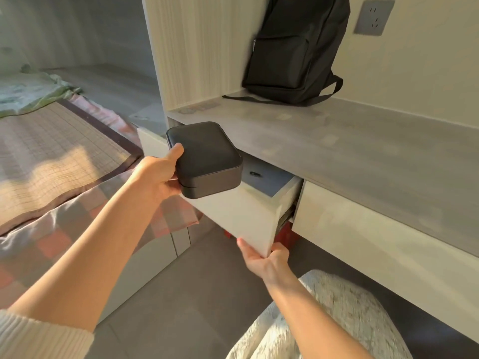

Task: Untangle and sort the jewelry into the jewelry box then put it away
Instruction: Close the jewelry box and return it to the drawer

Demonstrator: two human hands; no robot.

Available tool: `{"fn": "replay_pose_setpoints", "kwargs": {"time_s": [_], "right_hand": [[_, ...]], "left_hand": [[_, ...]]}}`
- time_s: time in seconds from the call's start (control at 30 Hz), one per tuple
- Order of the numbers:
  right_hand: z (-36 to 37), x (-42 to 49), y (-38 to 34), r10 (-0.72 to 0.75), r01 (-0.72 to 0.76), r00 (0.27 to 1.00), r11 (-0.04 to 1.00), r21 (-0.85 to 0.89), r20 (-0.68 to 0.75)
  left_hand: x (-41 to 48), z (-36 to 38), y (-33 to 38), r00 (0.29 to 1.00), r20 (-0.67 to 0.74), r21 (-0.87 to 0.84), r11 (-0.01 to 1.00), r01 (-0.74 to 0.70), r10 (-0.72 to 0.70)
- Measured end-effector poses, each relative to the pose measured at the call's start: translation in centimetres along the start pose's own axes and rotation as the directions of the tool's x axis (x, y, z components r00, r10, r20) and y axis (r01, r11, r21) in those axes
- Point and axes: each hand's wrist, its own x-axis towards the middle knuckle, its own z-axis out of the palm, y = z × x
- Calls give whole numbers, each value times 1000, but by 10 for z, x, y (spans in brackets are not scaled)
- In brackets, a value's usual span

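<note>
Jewelry box [207, 149]: one, matte black, rectangular with rounded corners and a slightly domed lid. The lid is closed, and a thin seam runs round the box near its base. Your left hand [158, 174] grasps it by the near short end, thumb [176, 151] on the lid and the fingers underneath, mostly hidden. The box hangs above the open drawer [246, 216], touching neither it nor the bench [363, 141] just beyond.

Your right hand [267, 260] grips the lower corner of that drawer's white front from below. The thumb lies against the face and the fingers are tucked behind the edge, out of sight.

Inside the drawer, past the box, lies one small dark object [255, 174], too small to tell what it is. Beside the open drawer, to the right of your right hand, is a second drawer front [363, 229], closed.

One black backpack [293, 47] stands on the bench beyond both hands. A white mark at its top is cut off by the frame and cannot be read. One grey wall socket [374, 18] sits to its right.
</note>
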Motion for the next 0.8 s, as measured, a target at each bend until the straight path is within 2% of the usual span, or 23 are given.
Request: {"fn": "replay_pose_setpoints", "kwargs": {"time_s": [0.17,0.23,0.27,0.3,0.37,0.4,0.47,0.5,0.57,0.63,0.67,0.7,0.73,0.77,0.8], "right_hand": [[-18,-18,29,207,-211,977,970,-123,-45],[-22,-26,33,275,-283,959,913,-295,-68],[-24,-31,30,321,-321,944,852,-413,-70],[-26,-40,23,363,-341,929,776,-531,-66],[-25,-59,1,336,-258,940,589,-766,-58],[-21,-70,-11,270,-162,962,475,-865,-32],[-10,-90,-39,-20,73,997,226,-971,70],[-1,-102,-50,-166,195,971,125,-973,174],[22,-129,-66,-350,450,832,-29,-893,431],[50,-139,-75,-413,609,643,-233,-758,644],[65,-139,-76,-413,635,557,-348,-690,721],[79,-133,-76,-386,629,501,-452,-632,775],[94,-124,-73,-340,598,488,-541,-592,804],[108,-113,-69,-276,556,509,-617,-557,815],[120,-103,-62,-206,501,565,-684,-531,799]], "left_hand": [[-8,-3,1,1000,-14,93,996,6,-5],[-10,-2,0,1000,-5,127,992,26,-26],[-11,-1,0,999,3,143,989,42,-43],[-10,0,1,998,11,155,986,64,-66],[-6,7,2,996,19,184,979,85,-90],[-4,12,3,995,20,210,974,87,-94],[1,25,6,994,24,260,961,97,-107],[4,31,6,992,34,282,953,108,-122],[11,43,4,981,51,312,936,161,-186],[17,51,-1,971,55,330,922,203,-233],[18,54,-3,970,51,342,916,208,-240],[20,56,-5,969,40,359,909,212,-242],[21,56,-7,972,22,376,902,210,-236],[24,55,-9,972,4,390,895,214,-235],[25,52,-11,972,-8,395,893,217,-233]]}}
